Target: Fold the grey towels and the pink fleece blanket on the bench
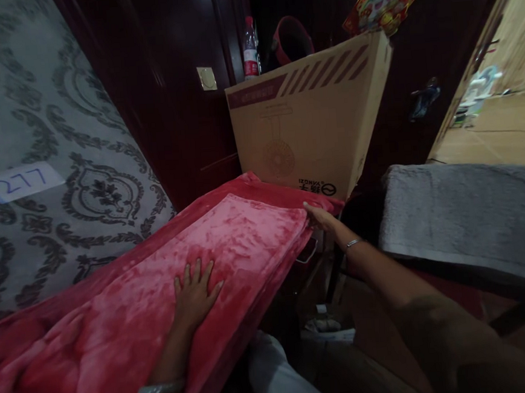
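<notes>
A folded pink-red plush blanket (247,228) is spread over a long raised surface in front of me. My left hand (194,297) lies flat on top of it, fingers spread. At the far right corner of the blanket, my right hand (321,218) pinches the folded edge, with some of its fingers hidden under the cloth. The top layer looks fairly smooth near that corner, while the cloth at the lower left is bunched and wrinkled. A darker red layer shows along the back and wall side.
Behind the blanket stands a large cardboard box (311,120), with a bottle (250,52) beyond it. To the right is a grey towel-covered surface (464,217). A small open box (327,330) rests on the floor below. Patterned wall (107,190) borders the left.
</notes>
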Demonstrator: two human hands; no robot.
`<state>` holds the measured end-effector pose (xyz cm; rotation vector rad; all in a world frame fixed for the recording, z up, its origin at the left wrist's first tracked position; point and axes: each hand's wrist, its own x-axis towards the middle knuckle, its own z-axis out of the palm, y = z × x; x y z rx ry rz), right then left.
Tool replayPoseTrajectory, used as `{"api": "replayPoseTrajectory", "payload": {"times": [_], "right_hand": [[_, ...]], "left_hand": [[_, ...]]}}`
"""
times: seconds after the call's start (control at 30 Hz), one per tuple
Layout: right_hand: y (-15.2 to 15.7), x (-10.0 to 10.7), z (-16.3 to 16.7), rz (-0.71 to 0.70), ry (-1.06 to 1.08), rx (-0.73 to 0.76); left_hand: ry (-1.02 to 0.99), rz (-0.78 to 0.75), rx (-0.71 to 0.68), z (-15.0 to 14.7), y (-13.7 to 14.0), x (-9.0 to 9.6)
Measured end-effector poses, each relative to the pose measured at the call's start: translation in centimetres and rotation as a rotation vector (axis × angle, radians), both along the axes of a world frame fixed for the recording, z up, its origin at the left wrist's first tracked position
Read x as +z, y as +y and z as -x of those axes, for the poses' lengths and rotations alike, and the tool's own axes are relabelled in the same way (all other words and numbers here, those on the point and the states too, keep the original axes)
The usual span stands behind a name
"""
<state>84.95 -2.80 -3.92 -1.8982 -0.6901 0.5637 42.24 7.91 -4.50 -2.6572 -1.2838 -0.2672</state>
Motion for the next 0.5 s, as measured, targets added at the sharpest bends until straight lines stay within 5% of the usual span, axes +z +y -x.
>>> {"api": "replayPoseTrajectory", "payload": {"times": [0.3,0.5], "right_hand": [[1.4,-1.2,-0.3,0.080,0.065,-0.152],[0.7,-2.0,-0.3,0.011,0.024,-0.109]], "left_hand": [[0.017,0.015,0.010,-0.1,-0.1,0.4],[0.018,0.025,0.010,-0.1,-0.4,0.5]]}}
